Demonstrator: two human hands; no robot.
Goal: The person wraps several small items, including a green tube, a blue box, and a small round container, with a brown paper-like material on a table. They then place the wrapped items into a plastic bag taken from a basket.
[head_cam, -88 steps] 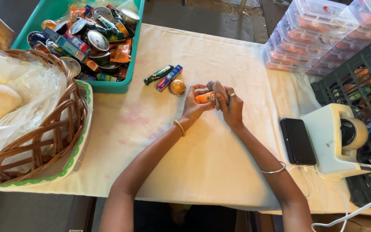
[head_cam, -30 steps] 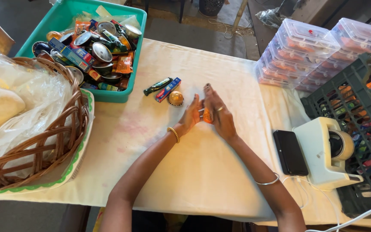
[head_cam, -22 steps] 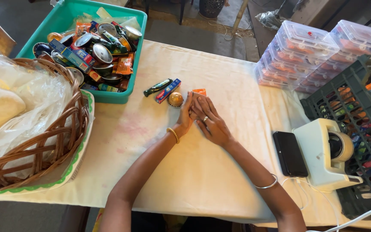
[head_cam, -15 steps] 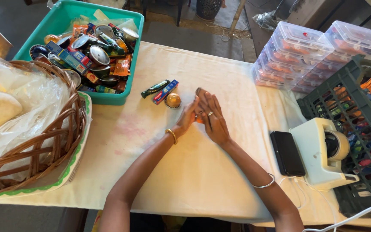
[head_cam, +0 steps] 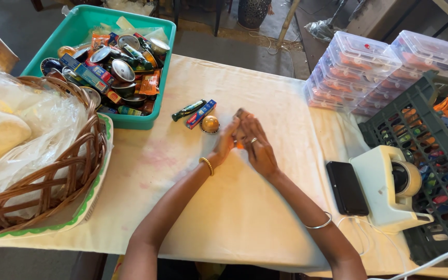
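Fingers flat, palms pressing orange bit point(head_cam: 240, 146) | L hand point(head_cam: 226, 141) + R hand point(head_cam: 257, 148) | teal bin point(head_cam: 157, 103): tins, pkts

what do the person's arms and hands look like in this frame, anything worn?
Both arms are bare, no sleeves or gloves in view. The left hand has a gold bead bracelet at the wrist. The right hand has a thin silver bangle further up the forearm and a ring on one finger.

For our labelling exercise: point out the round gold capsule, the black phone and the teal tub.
round gold capsule point(head_cam: 210, 124), head view, on its domed top.
black phone point(head_cam: 347, 187), head view, middle of its dark screen.
teal tub point(head_cam: 165, 67), head view, on its right wall.
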